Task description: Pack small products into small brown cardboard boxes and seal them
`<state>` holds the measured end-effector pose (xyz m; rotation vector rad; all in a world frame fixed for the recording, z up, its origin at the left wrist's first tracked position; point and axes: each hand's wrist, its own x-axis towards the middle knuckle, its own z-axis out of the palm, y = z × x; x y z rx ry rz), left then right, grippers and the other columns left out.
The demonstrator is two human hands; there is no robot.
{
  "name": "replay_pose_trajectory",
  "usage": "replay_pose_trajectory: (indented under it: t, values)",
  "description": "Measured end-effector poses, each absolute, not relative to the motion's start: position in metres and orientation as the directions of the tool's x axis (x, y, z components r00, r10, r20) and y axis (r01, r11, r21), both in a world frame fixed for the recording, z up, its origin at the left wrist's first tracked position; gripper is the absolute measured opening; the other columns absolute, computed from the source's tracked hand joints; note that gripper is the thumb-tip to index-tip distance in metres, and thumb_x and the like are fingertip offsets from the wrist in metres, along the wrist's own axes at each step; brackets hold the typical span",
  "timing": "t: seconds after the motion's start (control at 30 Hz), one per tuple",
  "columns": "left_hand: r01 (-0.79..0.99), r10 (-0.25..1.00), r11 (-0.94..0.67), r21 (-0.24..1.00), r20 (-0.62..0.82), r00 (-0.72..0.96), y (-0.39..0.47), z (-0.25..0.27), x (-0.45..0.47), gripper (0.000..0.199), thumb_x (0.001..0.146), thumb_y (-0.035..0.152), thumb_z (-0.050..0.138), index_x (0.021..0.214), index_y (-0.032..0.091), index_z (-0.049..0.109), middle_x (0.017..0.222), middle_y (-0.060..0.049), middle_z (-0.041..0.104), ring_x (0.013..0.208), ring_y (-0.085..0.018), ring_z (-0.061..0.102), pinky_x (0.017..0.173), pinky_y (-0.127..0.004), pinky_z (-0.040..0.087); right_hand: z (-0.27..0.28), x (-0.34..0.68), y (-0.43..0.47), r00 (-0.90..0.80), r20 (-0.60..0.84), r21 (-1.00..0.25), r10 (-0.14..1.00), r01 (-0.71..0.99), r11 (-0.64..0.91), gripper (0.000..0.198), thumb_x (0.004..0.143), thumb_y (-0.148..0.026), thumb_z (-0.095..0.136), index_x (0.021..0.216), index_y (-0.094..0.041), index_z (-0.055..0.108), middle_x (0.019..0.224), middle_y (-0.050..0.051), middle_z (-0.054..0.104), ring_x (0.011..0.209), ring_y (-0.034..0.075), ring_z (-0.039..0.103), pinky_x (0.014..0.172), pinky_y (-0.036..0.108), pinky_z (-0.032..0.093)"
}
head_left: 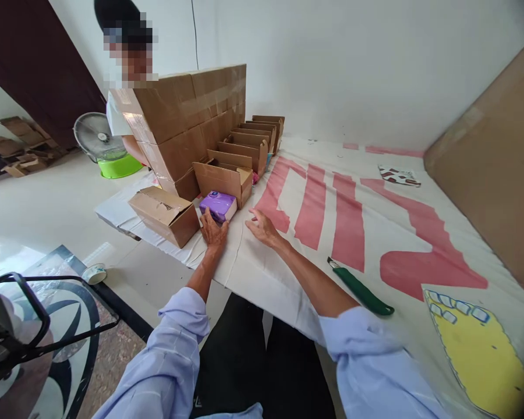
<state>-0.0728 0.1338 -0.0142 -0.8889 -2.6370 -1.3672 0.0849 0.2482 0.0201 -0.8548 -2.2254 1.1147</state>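
A purple soft pack of tissues [219, 205] lies on the cloth-covered table in front of an open cardboard box [220, 179]. My left hand [213, 231] is at its near left edge, fingers curled against the pack's side and thumb by its near face. To the right of the pack, my right hand [262, 227] hovers apart from it with fingers spread and nothing in them. Beside the pack on the left is a brown box [166, 214] with a torn patch on its top.
Several open boxes [253, 145] stand in a row along a wall of stacked, taped cartons [179, 110]. A green-handled utility knife [362, 290] lies on the right of the table. Behind the cartons is a person [117, 116], near a fan [98, 137]. A cardboard sheet [493, 145] leans at right.
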Motion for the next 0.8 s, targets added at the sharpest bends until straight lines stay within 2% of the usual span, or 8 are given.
replay_pose_trajectory:
  t: [0.1,0.27,0.53,0.67,0.8]
  values:
    - [0.496,0.477,0.439,0.749,0.274,-0.835,0.133,-0.011,-0.071,0.09,0.088,0.032,0.077,0.166,0.018,0.036,0.155,-0.022,0.053,0.151,-0.039,0.052,0.123,-0.05,0.048,0.013,0.135,0.223,-0.667,0.209,-0.793,0.716,0.313,0.523,0.044,0.094,-0.029,0.064,0.136,-0.02,0.071,0.14,0.016,0.072,0.119,0.03,0.071,0.108,0.049,0.057]
    - [0.476,0.467,0.41,0.778,0.269,-0.842,0.132,-0.008,-0.071,0.088,0.087,0.03,0.076,0.166,0.019,0.038,0.152,-0.021,0.055,0.147,-0.038,0.057,0.12,-0.047,0.05,-0.012,0.22,0.183,-0.611,0.46,-0.612,0.645,0.308,0.729,0.025,0.101,-0.03,0.057,0.115,-0.025,0.077,0.122,0.012,0.077,0.119,0.031,0.071,0.106,0.05,0.059]
    - [0.497,0.529,0.488,0.718,0.21,-0.822,0.13,-0.001,-0.082,0.083,0.09,0.034,0.077,0.163,0.015,0.041,0.144,-0.024,0.065,0.136,-0.037,0.064,0.114,-0.048,0.05,-0.033,0.255,0.154,-0.625,0.507,-0.458,0.593,0.388,0.8,0.025,0.101,-0.017,0.053,0.097,-0.026,0.076,0.11,0.011,0.076,0.103,0.03,0.068,0.095,0.045,0.057]
    - [0.508,0.514,0.497,0.703,0.233,-0.825,0.133,-0.004,-0.089,0.081,0.088,0.034,0.08,0.159,0.021,0.043,0.14,-0.02,0.068,0.132,-0.036,0.066,0.111,-0.048,0.051,-0.032,0.253,0.154,-0.629,0.546,-0.397,0.554,0.387,0.832,0.024,0.101,-0.013,0.054,0.096,-0.024,0.075,0.109,0.009,0.075,0.1,0.027,0.066,0.092,0.04,0.055]
    - [0.553,0.54,0.466,0.691,0.273,-0.796,0.138,-0.006,-0.099,0.078,0.086,0.034,0.084,0.154,0.02,0.048,0.137,-0.019,0.07,0.131,-0.036,0.067,0.111,-0.048,0.051,-0.034,0.254,0.153,-0.625,0.569,-0.348,0.534,0.405,0.845,0.02,0.1,-0.011,0.058,0.097,-0.023,0.074,0.108,0.008,0.075,0.099,0.025,0.065,0.09,0.038,0.052]
